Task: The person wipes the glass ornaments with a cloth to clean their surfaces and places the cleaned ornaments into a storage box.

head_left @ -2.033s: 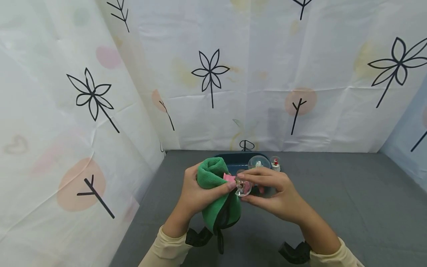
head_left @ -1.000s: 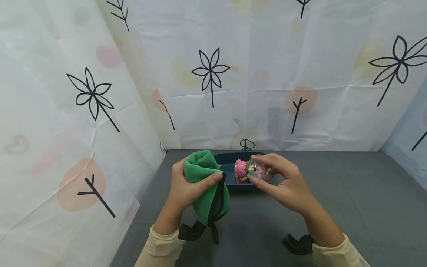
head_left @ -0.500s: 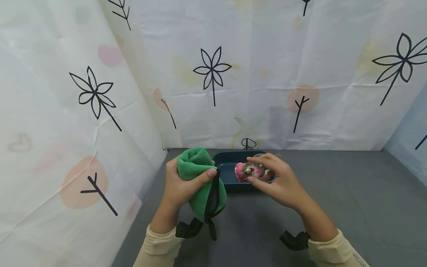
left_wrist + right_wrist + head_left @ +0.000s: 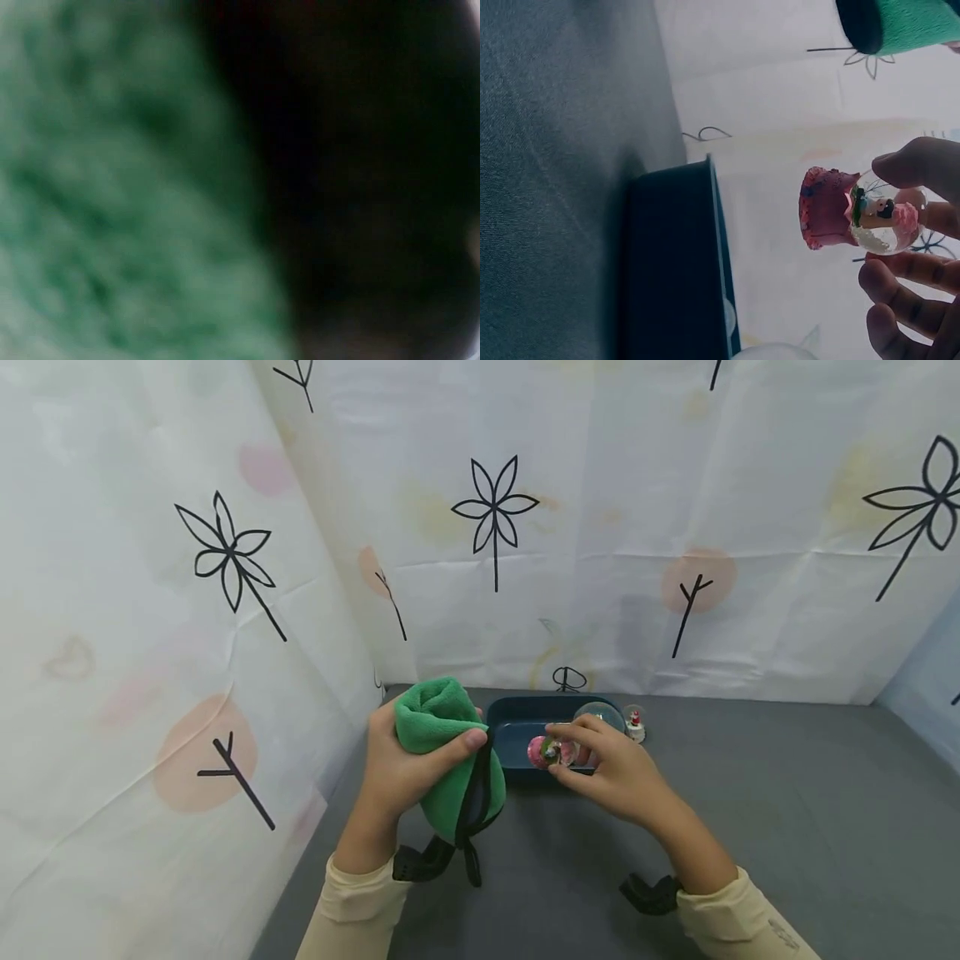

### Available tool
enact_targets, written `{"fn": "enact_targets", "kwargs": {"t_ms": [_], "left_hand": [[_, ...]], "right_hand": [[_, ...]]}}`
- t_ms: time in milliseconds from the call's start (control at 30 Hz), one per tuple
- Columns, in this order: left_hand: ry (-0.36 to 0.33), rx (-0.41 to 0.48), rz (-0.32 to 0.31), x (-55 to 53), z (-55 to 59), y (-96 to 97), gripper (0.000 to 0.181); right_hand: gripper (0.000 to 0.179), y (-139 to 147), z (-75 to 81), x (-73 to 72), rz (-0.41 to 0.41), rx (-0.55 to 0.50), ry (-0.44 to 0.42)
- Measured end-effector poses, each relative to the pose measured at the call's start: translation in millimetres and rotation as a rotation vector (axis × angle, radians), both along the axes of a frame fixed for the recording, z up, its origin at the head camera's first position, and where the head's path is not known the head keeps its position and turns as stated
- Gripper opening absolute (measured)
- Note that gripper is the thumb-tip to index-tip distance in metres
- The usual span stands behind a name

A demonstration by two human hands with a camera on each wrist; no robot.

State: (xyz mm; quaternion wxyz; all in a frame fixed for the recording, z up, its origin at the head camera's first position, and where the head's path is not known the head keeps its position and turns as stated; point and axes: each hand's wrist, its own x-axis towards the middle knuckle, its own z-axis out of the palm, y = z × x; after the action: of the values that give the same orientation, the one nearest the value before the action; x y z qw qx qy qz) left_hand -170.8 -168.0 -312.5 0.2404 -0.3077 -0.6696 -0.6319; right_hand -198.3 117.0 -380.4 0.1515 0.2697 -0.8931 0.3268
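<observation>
A small snow globe [image 4: 885,214] with a pink base and a clear ball lies sideways in the fingers of my right hand [image 4: 615,768]. Thumb and fingertips pinch its ball; its pink base [image 4: 537,752] points left in the head view. My left hand [image 4: 408,768] grips a folded green cloth [image 4: 442,718] with dark edging and a hanging loop. The cloth fills the left wrist view, blurred. Behind the right hand stands a dark blue tray [image 4: 517,710], partly covered by that hand.
A larger clear globe [image 4: 600,714] shows at the tray's right end, partly hidden by the right hand. Right of the tray stands another small snow globe [image 4: 634,723] with a red figure and white base. Patterned white fabric [image 4: 600,527] hangs behind the grey table [image 4: 787,793].
The right hand has drawn the snow globe away from the cloth and turned it. The left hand has moved left with the cloth. The head view has shifted slightly.
</observation>
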Motion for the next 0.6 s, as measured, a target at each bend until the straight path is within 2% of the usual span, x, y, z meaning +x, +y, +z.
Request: {"fn": "enact_targets", "kwargs": {"t_ms": [200,500,600], "left_hand": [[0.02,0.008,0.012,1.4,1.7,-5.3,0.024],[0.108,0.077,-0.028,0.9,7.6,-13.4,0.02],[0.118,0.086,-0.031,1.9,8.8,-15.8,0.02]], "right_hand": [[0.047,-9.0,-7.6,-13.0,-0.018,0.082,0.044],[0.049,-27.3,-16.3,-42.9,0.007,0.193,0.085],[0.049,-33.4,-18.7,-50.3,0.005,0.234,0.095]]}}
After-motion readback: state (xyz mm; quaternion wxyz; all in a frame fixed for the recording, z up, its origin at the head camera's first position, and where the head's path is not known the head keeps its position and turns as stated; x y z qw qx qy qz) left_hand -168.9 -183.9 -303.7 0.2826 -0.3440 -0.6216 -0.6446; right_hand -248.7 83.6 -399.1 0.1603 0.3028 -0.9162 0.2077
